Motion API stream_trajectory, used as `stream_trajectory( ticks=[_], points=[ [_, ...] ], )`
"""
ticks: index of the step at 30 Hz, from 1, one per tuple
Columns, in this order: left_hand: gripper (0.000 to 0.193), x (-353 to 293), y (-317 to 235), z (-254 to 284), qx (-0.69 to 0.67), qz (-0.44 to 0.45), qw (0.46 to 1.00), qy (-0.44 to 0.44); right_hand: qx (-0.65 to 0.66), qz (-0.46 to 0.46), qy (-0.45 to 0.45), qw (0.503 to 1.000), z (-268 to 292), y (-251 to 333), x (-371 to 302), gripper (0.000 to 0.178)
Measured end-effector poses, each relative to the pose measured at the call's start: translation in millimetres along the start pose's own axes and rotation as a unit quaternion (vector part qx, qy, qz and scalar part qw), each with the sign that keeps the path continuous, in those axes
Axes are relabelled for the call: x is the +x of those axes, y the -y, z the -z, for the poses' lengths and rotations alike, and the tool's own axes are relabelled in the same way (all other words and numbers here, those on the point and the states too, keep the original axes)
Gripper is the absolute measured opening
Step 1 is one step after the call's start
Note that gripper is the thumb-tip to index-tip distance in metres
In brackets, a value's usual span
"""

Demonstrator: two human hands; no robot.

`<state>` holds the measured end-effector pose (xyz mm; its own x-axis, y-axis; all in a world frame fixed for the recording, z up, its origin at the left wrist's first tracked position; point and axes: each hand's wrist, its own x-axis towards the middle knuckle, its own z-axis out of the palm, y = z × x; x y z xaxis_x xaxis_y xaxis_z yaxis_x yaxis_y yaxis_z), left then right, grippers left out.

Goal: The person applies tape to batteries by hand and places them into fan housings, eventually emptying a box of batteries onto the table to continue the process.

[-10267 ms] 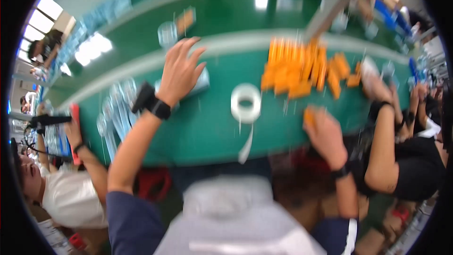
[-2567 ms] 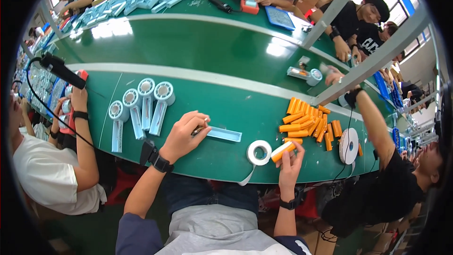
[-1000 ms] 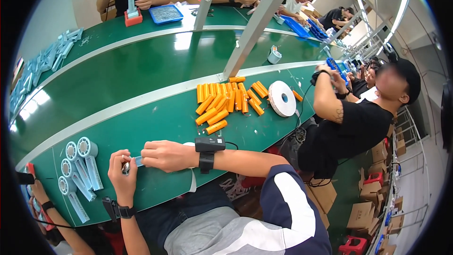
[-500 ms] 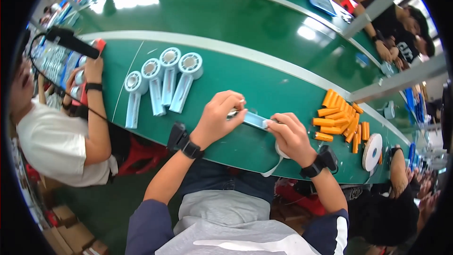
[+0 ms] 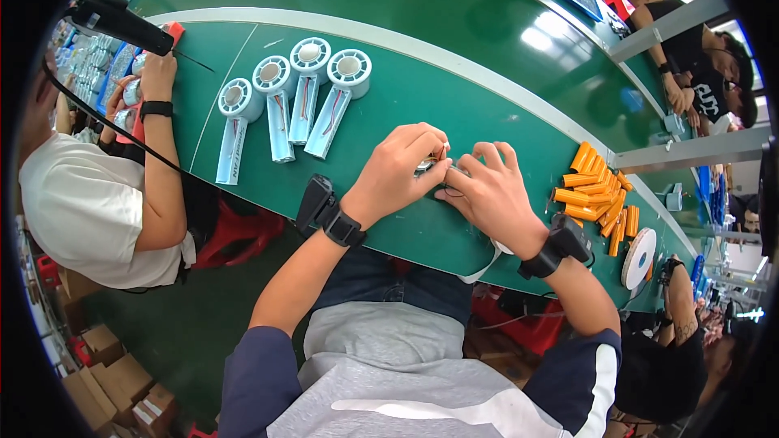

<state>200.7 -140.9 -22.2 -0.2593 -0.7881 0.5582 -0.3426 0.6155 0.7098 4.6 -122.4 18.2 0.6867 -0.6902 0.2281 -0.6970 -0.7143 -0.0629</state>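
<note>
My left hand (image 5: 402,169) and my right hand (image 5: 489,195) meet over the green table (image 5: 389,105), fingers pinched together on a small fan part (image 5: 432,169) with thin wires. The part is mostly hidden under my fingers. Both wrists wear black bands. Several white handheld fan bodies (image 5: 288,101) lie side by side to my left. A heap of orange cylinders (image 5: 596,195) lies to my right, with a roll of white tape (image 5: 639,258) just past it.
A person in a white shirt (image 5: 77,203) sits at my left, a hand (image 5: 154,73) on the table by a black tool (image 5: 118,20). Another person in black (image 5: 706,65) works across the belt at the far right. Cardboard boxes (image 5: 114,377) stand on the floor.
My two hands have drawn closer together and now cover the small part. The long pale strip seen between them half a second ago is no longer visible.
</note>
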Motion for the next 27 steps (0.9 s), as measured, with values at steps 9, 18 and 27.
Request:
stream_trajectory(
  ticks=[9,18,27],
  points=[
    [0.013,3,-3,10,0.086,-0.059,0.993,0.056,0.051,0.014,0.093,0.994,11,-8,-15,0.026],
    [0.021,35,-6,3,0.167,0.008,0.96,0.223,0.087,-0.052,-0.033,0.994,2,-7,-36,0.059],
    [0.025,47,-16,3,0.127,0.077,0.94,0.307,0.176,-0.089,-0.131,0.972,-23,-10,-42,0.039]
  ],
)
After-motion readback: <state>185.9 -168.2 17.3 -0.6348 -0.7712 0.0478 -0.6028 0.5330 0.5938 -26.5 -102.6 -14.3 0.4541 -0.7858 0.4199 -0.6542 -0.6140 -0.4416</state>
